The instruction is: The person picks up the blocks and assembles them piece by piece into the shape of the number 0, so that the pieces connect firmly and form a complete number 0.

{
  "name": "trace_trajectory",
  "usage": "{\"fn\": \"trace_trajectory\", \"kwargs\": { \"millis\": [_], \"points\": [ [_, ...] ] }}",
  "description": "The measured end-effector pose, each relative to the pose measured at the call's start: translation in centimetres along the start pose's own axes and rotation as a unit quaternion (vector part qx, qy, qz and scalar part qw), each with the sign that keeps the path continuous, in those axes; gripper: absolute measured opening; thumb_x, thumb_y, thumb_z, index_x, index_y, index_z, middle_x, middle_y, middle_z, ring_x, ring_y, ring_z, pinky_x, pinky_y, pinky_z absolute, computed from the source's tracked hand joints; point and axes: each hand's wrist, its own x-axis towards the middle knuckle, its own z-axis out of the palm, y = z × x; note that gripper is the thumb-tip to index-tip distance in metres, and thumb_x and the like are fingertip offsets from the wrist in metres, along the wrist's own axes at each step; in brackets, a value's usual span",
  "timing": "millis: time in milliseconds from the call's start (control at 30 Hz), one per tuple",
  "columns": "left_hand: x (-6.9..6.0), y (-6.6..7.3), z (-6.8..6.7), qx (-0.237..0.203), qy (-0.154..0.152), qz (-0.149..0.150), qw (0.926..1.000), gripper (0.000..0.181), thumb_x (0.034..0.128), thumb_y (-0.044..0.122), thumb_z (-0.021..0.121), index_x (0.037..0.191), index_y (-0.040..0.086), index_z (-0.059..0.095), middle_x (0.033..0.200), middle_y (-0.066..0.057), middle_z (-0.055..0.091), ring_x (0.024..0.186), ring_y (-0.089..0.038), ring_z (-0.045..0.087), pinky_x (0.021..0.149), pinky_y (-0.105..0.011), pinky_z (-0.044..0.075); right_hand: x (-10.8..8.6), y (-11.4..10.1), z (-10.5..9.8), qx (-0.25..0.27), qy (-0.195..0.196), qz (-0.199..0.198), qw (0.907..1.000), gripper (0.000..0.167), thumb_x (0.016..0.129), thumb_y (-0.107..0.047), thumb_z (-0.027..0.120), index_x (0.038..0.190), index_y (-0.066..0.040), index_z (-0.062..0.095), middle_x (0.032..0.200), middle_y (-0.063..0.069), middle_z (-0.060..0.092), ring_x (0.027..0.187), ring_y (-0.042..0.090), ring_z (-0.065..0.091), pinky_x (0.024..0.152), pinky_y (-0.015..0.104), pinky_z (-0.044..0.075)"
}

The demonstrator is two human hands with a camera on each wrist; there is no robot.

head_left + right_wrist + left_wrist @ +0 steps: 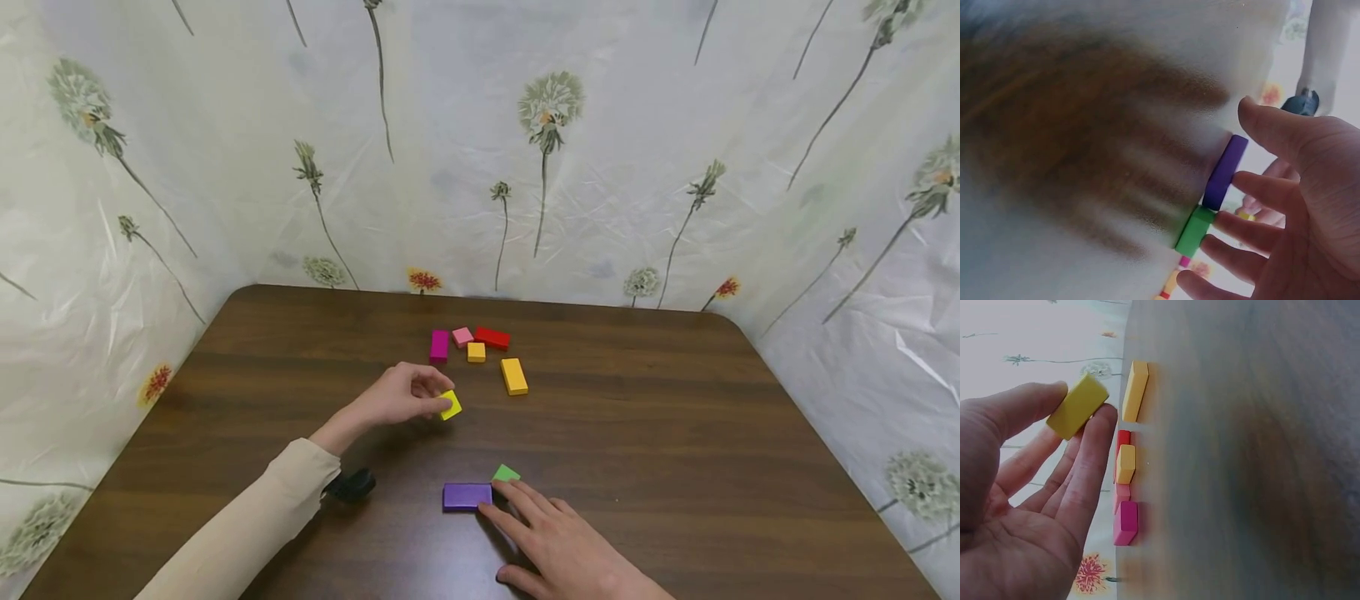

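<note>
My left hand (397, 396) pinches a small yellow block (1079, 406) between thumb and fingertips, held above the table in the left wrist view. Nearer me, my right hand (558, 537) has its fingers spread and fairly straight. Its fingertips touch a purple rectangular block (467, 497) and a green block (1194, 231), which lie against each other at one corner. Part of the green block is hidden behind the fingers in the head view.
Farther back lie a magenta block (439, 347), a pink block (462, 337), a red block (492, 337), a small orange-yellow block (476, 352) and a longer orange-yellow block (514, 377). The brown wooden table (675, 450) meets a flower-printed curtain (450, 167) at its far edge.
</note>
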Motion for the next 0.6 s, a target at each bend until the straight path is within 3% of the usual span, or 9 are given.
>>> {"fn": "trace_trajectory", "kwargs": {
  "millis": [267,600],
  "points": [
    [-1.1,-0.9,-0.2,-0.033,-0.050,-0.015,0.9981,0.027,0.0883,0.012,0.073,0.111,-0.001,0.067,0.088,-0.007,0.065,0.071,-0.024,0.064,0.068,-0.039,0.057,0.1,0.1,0.0,0.006,-0.008,0.003,0.9999,0.066,0.097,-0.058,0.047,0.151,-0.021,0.038,0.155,0.009,0.032,0.137,0.030,0.037,0.091,0.055,0.047],
    [-2.0,-1.6,-0.2,-0.051,-0.064,-0.013,0.9965,0.029,0.0890,0.013,0.073,0.113,-0.002,0.066,0.088,-0.009,0.066,0.073,-0.027,0.065,0.070,-0.042,0.056,0.1,0.1,0.0,-0.001,-0.007,0.001,1.0000,0.066,0.097,-0.058,0.047,0.151,-0.021,0.039,0.155,0.009,0.032,0.137,0.029,0.037,0.091,0.054,0.047]
  ]
}}
